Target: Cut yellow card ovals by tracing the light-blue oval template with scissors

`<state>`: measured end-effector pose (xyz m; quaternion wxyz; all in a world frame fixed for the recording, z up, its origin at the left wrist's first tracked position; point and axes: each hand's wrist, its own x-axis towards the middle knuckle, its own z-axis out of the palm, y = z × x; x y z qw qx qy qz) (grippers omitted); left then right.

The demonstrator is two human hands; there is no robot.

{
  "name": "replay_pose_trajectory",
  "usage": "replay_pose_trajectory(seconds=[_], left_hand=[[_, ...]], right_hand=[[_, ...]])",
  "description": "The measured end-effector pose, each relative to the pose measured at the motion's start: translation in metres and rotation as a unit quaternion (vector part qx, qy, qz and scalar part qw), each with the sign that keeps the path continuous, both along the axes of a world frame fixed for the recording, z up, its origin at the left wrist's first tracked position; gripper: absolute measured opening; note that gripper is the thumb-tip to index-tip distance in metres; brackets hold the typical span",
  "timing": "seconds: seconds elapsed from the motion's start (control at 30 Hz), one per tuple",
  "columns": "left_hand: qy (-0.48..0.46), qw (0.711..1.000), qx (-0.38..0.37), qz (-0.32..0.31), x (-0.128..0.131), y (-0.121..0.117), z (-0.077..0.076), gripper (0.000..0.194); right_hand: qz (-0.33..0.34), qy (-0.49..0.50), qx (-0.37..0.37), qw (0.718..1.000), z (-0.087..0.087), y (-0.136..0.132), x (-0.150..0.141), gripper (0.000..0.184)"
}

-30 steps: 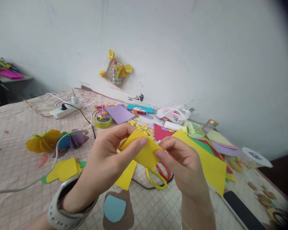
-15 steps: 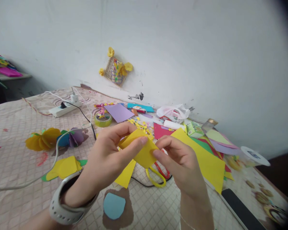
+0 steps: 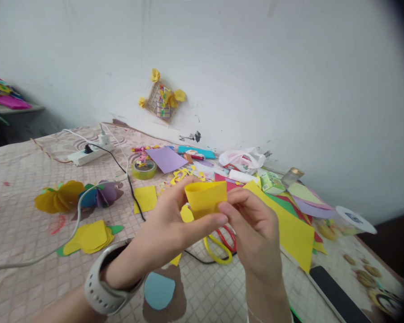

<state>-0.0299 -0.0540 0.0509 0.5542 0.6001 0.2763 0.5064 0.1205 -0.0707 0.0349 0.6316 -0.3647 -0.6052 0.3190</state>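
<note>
Since a moment ago we have turned the yellow paper [image 3: 207,197] loop-side up, our left hand [image 3: 170,222] and right hand [image 3: 252,224] pinching it. Below the paper, the scissors [image 3: 218,251] show handles only, their blades hidden; what the tub [image 3: 350,222] right of it holds is blurred.

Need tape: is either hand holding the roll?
No: the left hand and right hand hold yellow paper; the tape roll lies on the table.

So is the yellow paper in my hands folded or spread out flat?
Folded: the yellow paper bends back on itself, leaving an open loop on top.
</note>
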Motion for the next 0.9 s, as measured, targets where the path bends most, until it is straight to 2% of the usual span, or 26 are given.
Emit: replay_pose_trajectory(seconds=[0.13, 0.37, 0.6, 0.7, 0.8, 0.9], left_hand=[[-0.037, 0.999, -0.021, -0.029, 0.001, 0.003, -0.003, 0.01], [-0.093, 0.994, -0.046, 0.047, -0.007, 0.008, -0.002, 0.009], [-0.108, 0.993, -0.026, 0.047, -0.005, 0.008, -0.004, 0.012], [-0.085, 0.995, -0.016, 0.052, -0.002, 0.009, -0.005, 0.01], [-0.016, 0.999, 0.009, 0.038, -0.001, 0.011, -0.005, 0.015], [0.032, 0.997, 0.049, 0.051, -0.002, 0.011, -0.005, 0.017]], right_hand=[[0.001, 0.024, 0.0, 1.0, 0.0, 0.001, -0.002, 0.013], [-0.03, 0.059, 0.025, 0.997, 0.001, 0.006, 0.001, 0.015], [-0.037, 0.065, 0.032, 0.997, 0.0, 0.005, 0.002, 0.016], [-0.046, 0.073, 0.04, 0.995, -0.001, 0.006, 0.002, 0.014], [-0.052, 0.084, 0.045, 0.994, -0.002, 0.009, 0.005, 0.014], [-0.063, 0.086, 0.044, 0.993, -0.002, 0.011, 0.008, 0.015]])
